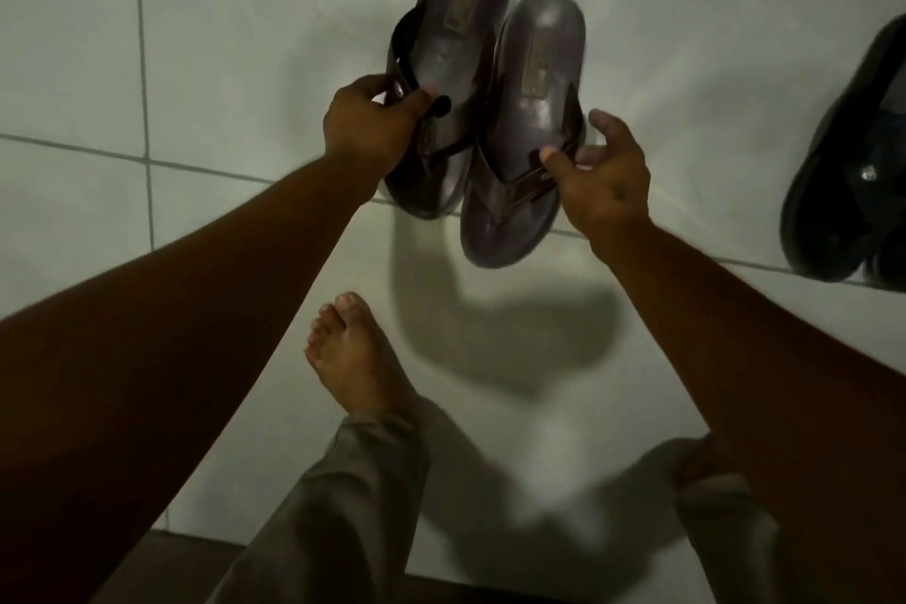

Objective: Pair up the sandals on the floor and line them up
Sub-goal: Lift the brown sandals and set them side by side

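Your left hand (370, 125) grips the strap of one brown flip-flop (453, 64); your right hand (605, 182) pinches the strap of its mate (527, 132), side by side over the tiled floor (220, 64), near black footwear (848, 172).

No lettering could be read. Each brown sandal, the left (456, 64) and the right (527, 128), bore a small rectangular brand label (463, 0) on its insole, the second label (537, 66) likewise too blurred to make out.
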